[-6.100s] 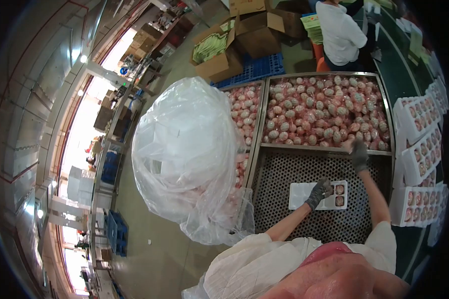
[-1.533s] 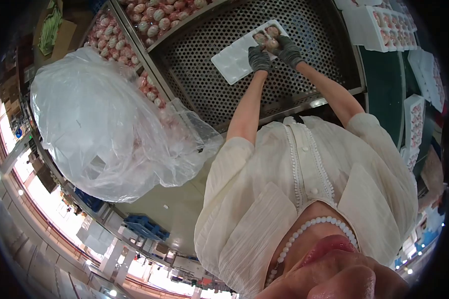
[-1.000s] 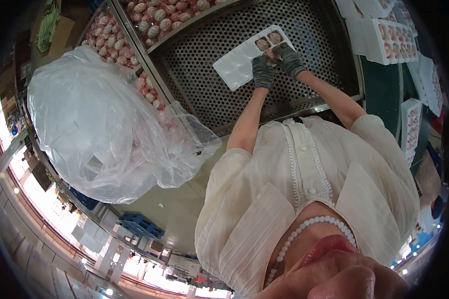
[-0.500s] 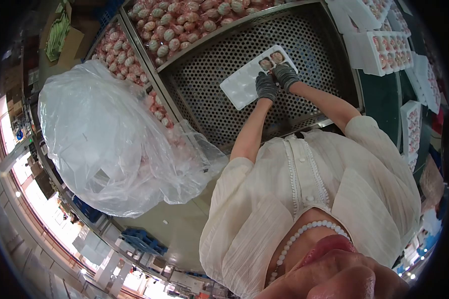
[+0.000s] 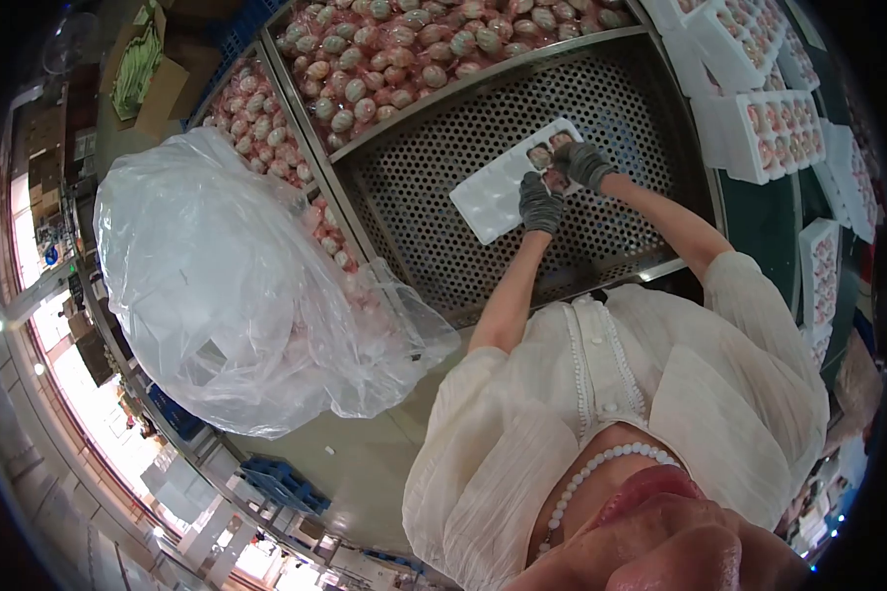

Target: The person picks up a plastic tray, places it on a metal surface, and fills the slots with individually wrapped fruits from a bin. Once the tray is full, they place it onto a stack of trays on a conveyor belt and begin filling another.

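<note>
A white moulded tray [image 5: 483, 206] with round cells lies tilted on the perforated metal surface. Small round wrapped pieces [image 5: 539, 156] sit in cells at its right end. My left hand [image 5: 540, 205], in a grey striped glove, is at the tray's near edge, fingers curled against a reddish-brown round piece [image 5: 556, 180]. My right hand [image 5: 583, 165], gloved alike, reaches over the tray's right end with its fingers bent down toward the cells. What lies under those fingertips is hidden.
Pink-and-white wrapped egg-shaped pieces [image 5: 394, 59] fill a metal-edged bin beyond the perforated tray [image 5: 414, 148]. On the left bulges a large clear plastic bag [image 5: 197, 286]. Filled white trays [image 5: 784, 138] are stacked at right. An open carton [image 5: 163, 89] holds green packets.
My right hand has moved apart from my left, toward the tray's far right end. A reddish-brown piece now shows between the hands. The whole view has shifted slightly.
</note>
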Action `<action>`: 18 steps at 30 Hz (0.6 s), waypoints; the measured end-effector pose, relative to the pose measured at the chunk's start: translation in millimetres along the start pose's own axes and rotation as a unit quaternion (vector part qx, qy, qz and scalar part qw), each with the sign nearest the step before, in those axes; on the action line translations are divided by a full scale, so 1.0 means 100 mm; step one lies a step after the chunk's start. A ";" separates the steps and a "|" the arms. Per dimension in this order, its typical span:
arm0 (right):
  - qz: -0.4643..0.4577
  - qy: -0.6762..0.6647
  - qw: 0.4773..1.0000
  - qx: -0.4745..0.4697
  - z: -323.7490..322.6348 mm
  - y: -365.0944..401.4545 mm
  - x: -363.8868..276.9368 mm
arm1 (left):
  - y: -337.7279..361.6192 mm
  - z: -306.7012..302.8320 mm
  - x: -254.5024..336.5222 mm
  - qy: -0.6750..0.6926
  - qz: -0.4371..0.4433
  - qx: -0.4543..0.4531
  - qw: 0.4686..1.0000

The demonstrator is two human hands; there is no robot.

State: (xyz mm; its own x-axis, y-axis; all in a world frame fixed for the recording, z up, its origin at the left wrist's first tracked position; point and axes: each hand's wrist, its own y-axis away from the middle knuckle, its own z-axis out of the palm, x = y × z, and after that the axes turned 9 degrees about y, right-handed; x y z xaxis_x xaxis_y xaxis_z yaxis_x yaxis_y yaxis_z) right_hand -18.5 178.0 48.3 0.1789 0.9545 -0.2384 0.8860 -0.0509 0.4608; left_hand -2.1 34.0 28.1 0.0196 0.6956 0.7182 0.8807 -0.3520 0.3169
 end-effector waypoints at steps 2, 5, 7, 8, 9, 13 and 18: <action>0.032 -0.164 0.973 0.157 -0.16 -0.05 0.08 | -0.02 -0.01 0.01 -0.049 -0.009 -0.033 0.998; -0.017 -0.116 0.943 0.313 -0.50 -0.61 0.18 | -0.20 -0.14 0.17 -0.062 -0.122 -0.164 0.977; 0.026 -0.034 0.956 0.290 -0.81 -1.02 0.16 | -0.31 -0.13 0.16 -0.092 -0.123 -0.182 0.971; 0.044 -0.015 0.958 0.282 -0.89 -1.24 0.16 | -0.34 -0.13 0.13 -0.124 -0.121 -0.203 0.964; 0.042 -0.018 0.958 0.283 -0.91 -1.48 0.19 | -0.36 -0.12 0.12 -0.134 -0.116 -0.199 0.964; 0.052 0.056 0.967 0.245 -0.78 -2.11 0.06 | -0.41 -0.04 0.01 -0.117 -0.116 -0.198 0.966; 0.106 0.016 0.963 0.246 -0.75 -2.25 -0.01 | -0.40 -0.13 0.12 -0.065 -0.131 -0.204 0.968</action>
State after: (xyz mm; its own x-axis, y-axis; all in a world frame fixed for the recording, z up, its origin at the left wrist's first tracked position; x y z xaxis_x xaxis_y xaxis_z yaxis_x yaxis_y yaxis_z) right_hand -249.9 210.7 9.3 0.3712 0.9158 -0.1533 0.9282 -0.3706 0.0337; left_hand -43.4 48.2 31.8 -0.0973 0.8578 0.5047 0.6044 -0.3519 0.7147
